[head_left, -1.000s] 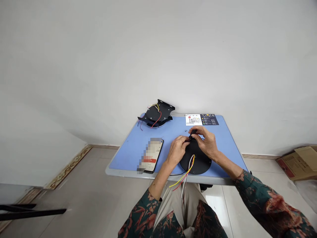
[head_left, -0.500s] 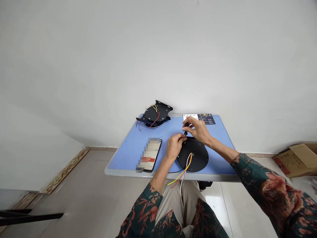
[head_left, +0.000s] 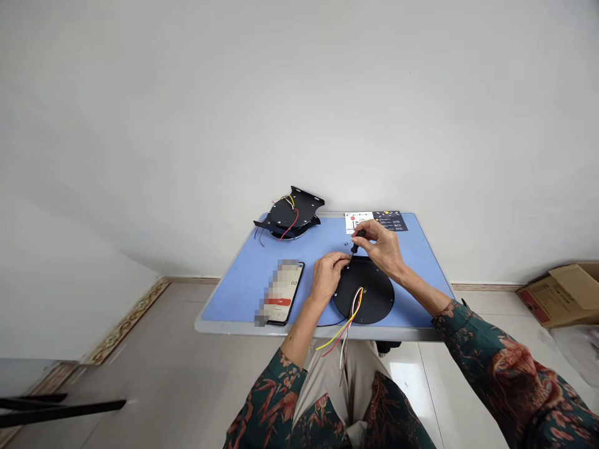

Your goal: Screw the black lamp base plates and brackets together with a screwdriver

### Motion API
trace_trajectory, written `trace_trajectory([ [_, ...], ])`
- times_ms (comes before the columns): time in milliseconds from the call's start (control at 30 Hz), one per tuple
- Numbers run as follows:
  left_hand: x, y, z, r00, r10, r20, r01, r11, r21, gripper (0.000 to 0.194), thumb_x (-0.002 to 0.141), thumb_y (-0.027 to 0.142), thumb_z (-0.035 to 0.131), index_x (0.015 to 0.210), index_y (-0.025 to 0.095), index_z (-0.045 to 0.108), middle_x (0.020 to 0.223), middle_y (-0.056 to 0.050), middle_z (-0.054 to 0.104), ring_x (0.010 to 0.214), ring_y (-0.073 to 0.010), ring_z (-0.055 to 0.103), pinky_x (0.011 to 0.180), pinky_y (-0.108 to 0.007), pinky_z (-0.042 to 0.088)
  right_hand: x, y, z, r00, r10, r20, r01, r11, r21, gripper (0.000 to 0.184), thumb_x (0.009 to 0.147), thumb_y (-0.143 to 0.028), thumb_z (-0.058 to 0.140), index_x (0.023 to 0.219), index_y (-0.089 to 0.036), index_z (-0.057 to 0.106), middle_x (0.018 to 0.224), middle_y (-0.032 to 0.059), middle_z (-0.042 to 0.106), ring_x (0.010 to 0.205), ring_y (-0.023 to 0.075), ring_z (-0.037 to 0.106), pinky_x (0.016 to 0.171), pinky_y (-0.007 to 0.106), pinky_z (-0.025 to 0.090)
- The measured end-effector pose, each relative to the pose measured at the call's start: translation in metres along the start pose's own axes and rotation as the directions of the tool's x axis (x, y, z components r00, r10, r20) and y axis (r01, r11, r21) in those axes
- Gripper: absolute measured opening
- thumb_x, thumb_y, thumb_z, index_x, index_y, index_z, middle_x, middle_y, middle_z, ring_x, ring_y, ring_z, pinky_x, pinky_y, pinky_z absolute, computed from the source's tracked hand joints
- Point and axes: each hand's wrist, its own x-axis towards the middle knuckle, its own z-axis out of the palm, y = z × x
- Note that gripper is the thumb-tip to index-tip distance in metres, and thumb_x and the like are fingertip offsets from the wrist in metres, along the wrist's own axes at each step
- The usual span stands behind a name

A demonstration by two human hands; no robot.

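Note:
A round black plate (head_left: 374, 299) lies at the table's front edge, with yellow, white and red wires (head_left: 349, 321) coming out near its middle and hanging over the edge. My right hand (head_left: 381, 246) grips a small black screwdriver (head_left: 358, 242) by its handle, the shaft tilted down toward the plate's upper left rim. There my left hand (head_left: 327, 272) rests, thumb and fingers pinched together close to the screwdriver's tip. Whatever sits between those fingertips is too small to make out. Just beyond the plate lie tiny metal pieces (head_left: 346, 244), perhaps screws.
A similar black assembly (head_left: 296, 212) with coloured wires stands at the back left of the blue table (head_left: 243, 280). A phone (head_left: 285, 293) lies left of my left hand. A printed card (head_left: 390, 221) is at the back right. On the floor at right sits a cardboard box (head_left: 561, 296).
My right hand has shifted slightly right, and the screwdriver now leans instead of standing nearly upright. My left hand stays at the plate's rim. The camera view has moved a little.

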Motion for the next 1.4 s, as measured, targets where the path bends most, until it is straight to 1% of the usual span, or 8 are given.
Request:
trace_trajectory([
  [633, 0.001, 0.0, 0.002, 1.0, 0.001, 0.002, -0.001, 1.0, 0.032, 0.016, 0.086, 0.008, 0.065, 0.082, 0.021, 0.074, 0.088, -0.001, 0.076, 0.087, -0.0171, 0.069, 0.088, -0.03, 0.052, -0.001, -0.004, -0.003, 0.996, -0.059, 0.061, 0.061, 0.997, -0.036, 0.01, 0.087, -0.029, 0.068, 0.095, -0.023, 0.065, 0.086, 0.0007, 0.071, 0.074, 0.0152, 0.066, 0.08, 0.034, 0.058],
  [800, -0.001, -0.001, 0.002, 1.0, 0.006, 0.003, -0.006, 0.998, 0.059, 0.014, 0.086, 0.009, 0.065, 0.082, 0.02, 0.072, 0.086, -0.001, 0.074, 0.084, -0.0165, 0.068, 0.083, -0.028, 0.052, 0.006, -0.004, -0.007, 0.975, -0.096, 0.202, 0.096, 0.995, 0.011, 0.008, 0.087, -0.025, 0.066, 0.095, -0.023, 0.065, 0.09, 0.0017, 0.071, 0.083, 0.0172, 0.068, 0.083, 0.036, 0.058],
  [900, -0.002, -0.003, 0.003, 1.0, 0.005, 0.003, -0.005, 0.999, 0.045, 0.013, 0.085, 0.008, 0.066, 0.082, 0.02, 0.071, 0.086, -0.001, 0.074, 0.081, -0.0159, 0.068, 0.081, -0.028, 0.052, 0.012, -0.005, -0.01, 0.951, -0.096, 0.295, 0.081, 0.995, 0.063, 0.008, 0.086, -0.025, 0.066, 0.094, -0.022, 0.063, 0.089, 0.0019, 0.07, 0.08, 0.0167, 0.068, 0.081, 0.037, 0.059],
  [1133, -0.004, 0.0, 0.001, 0.999, 0.043, 0.01, -0.044, 0.996, 0.075, 0.016, 0.086, 0.006, 0.063, 0.081, 0.02, 0.07, 0.088, -0.001, 0.075, 0.087, -0.0176, 0.069, 0.086, -0.029, 0.051, 0.021, -0.014, -0.012, 0.88, -0.123, 0.458, 0.071, 0.989, 0.13, 0.006, 0.087, -0.023, 0.065, 0.092, -0.021, 0.063, 0.089, 0.002, 0.072, 0.079, 0.0154, 0.068, 0.08, 0.035, 0.058],
  [1200, -0.004, 0.001, 0.001, 0.998, 0.055, 0.01, -0.056, 0.992, 0.117, 0.017, 0.086, 0.006, 0.063, 0.082, 0.02, 0.07, 0.089, -0.001, 0.075, 0.089, -0.0186, 0.068, 0.088, -0.031, 0.051, 0.019, -0.018, -0.011, 0.898, -0.107, 0.427, 0.083, 0.994, 0.076, 0.009, 0.088, -0.022, 0.063, 0.097, -0.021, 0.063, 0.092, 0.0023, 0.073, 0.084, 0.0164, 0.069, 0.082, 0.034, 0.057],
  [1267, -0.003, 0.001, 0.002, 0.997, 0.07, 0.01, -0.071, 0.987, 0.144, 0.017, 0.086, 0.005, 0.062, 0.083, 0.02, 0.07, 0.089, -0.002, 0.075, 0.09, -0.0194, 0.068, 0.088, -0.031, 0.051, 0.016, -0.019, -0.008, 0.945, -0.066, 0.322, 0.081, 0.996, -0.032, 0.012, 0.088, -0.024, 0.065, 0.1, -0.022, 0.064, 0.094, 0.003, 0.074, 0.089, 0.0177, 0.07, 0.081, 0.032, 0.056],
  [1333, -0.002, 0.001, 0.004, 0.996, 0.085, 0.006, -0.085, 0.985, 0.153, 0.017, 0.086, 0.005, 0.062, 0.084, 0.02, 0.07, 0.09, -0.002, 0.075, 0.091, -0.0198, 0.067, 0.088, -0.032, 0.051, 0.012, -0.019, -0.004, 0.982, -0.034, 0.185, 0.07, 0.98, -0.188, 0.013, 0.087, -0.03, 0.069, 0.095, -0.021, 0.065, 0.089, 0.0035, 0.073, 0.083, 0.0181, 0.069, 0.074, 0.03, 0.054],
  [1400, -0.002, 0.0, 0.005, 0.995, 0.097, 0.0, -0.096, 0.983, 0.154, 0.017, 0.087, 0.005, 0.061, 0.085, 0.02, 0.069, 0.091, -0.003, 0.075, 0.091, -0.02, 0.067, 0.088, -0.033, 0.051, 0.008, -0.017, 0.001, 0.997, -0.035, 0.069, 0.056, 0.941, -0.335, 0.014, 0.085, -0.032, 0.073, 0.088, -0.02, 0.067, 0.079, 0.0025, 0.071, 0.071, 0.017, 0.065, 0.069, 0.029, 0.051],
])
